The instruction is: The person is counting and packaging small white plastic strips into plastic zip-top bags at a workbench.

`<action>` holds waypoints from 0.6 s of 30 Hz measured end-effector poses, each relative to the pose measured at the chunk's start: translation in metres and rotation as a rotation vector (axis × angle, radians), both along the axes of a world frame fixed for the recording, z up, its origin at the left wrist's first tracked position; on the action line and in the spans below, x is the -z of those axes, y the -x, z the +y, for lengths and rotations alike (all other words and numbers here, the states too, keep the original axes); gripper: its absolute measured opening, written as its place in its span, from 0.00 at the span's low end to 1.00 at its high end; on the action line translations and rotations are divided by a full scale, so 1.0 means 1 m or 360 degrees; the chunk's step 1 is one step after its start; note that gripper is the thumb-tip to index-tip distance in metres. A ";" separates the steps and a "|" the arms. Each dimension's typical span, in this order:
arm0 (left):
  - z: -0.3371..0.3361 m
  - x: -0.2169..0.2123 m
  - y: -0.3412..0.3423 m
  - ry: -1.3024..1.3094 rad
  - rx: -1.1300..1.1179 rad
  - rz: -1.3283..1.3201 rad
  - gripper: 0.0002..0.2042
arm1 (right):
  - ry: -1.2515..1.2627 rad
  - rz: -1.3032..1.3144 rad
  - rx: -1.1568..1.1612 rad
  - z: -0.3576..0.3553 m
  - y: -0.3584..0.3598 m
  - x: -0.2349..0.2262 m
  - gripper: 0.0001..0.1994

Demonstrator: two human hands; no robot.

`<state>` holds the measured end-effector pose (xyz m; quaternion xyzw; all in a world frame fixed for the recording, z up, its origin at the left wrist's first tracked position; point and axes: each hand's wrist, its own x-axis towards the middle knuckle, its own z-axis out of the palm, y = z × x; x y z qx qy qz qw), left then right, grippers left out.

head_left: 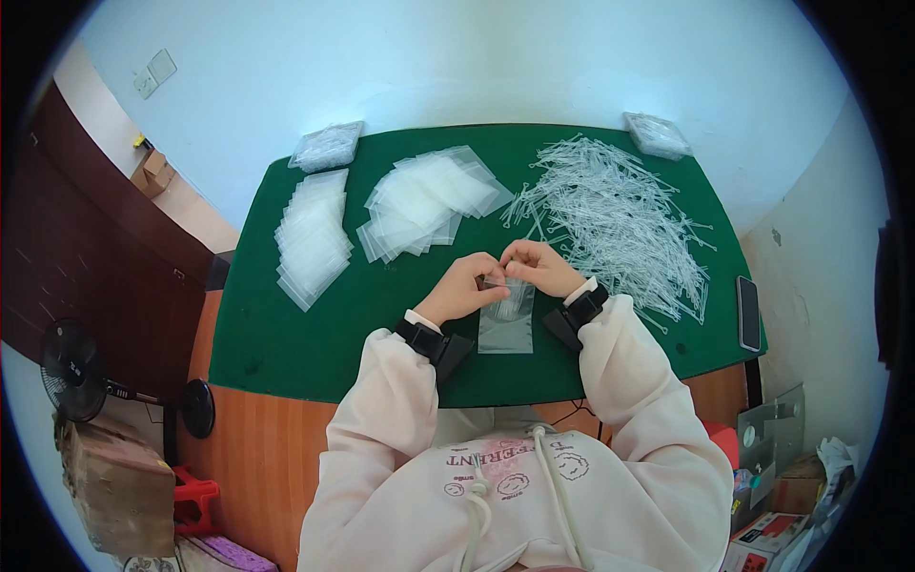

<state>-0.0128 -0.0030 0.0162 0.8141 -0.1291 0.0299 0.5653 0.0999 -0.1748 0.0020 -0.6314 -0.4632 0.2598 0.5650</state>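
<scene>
A small clear plastic bag (506, 337) lies on the green tabletop in front of me, with several thin clear sticks showing through its upper part. My left hand (462, 288) is closed on the bag's far edge, thumb and fingers pinched together. Right beside it, my right hand (545, 268) pinches the same edge, its fingertips close to those of the left. The fingers partly hide the bag's opening. A large heap of thin clear plastic sticks with looped ends (624, 224) spreads just beyond my right hand.
Flat clear bags fan out in a middle stack (429, 200) and a left stack (315, 238). Filled clear packets stand at the far left corner (327, 146) and far right corner (658, 135). A phone (748, 313) lies by the right edge of the green table (286, 357).
</scene>
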 end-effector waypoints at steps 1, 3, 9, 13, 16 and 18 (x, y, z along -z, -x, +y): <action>-0.001 -0.005 0.001 0.0007 -0.0038 -0.0045 0.07 | 0.0000 -0.0002 -0.0004 0.001 0.001 -0.001 0.08; -0.001 -0.008 0.002 0.0013 -0.0080 -0.0093 0.07 | -0.0112 0.0093 0.0285 0.001 0.003 -0.004 0.11; -0.002 -0.006 -0.001 0.0143 -0.0267 -0.0395 0.06 | -0.0166 0.0465 0.0438 -0.002 0.002 -0.010 0.17; 0.000 -0.004 -0.003 0.0247 -0.0354 -0.0501 0.05 | -0.0101 0.0442 0.0403 -0.002 -0.001 -0.003 0.18; -0.001 -0.002 -0.004 0.0346 -0.0432 -0.0473 0.04 | -0.0110 0.0588 0.0285 -0.002 -0.006 0.005 0.14; -0.001 -0.001 -0.004 0.0519 -0.0546 -0.0389 0.04 | -0.0137 0.0480 0.0254 0.001 -0.001 0.004 0.12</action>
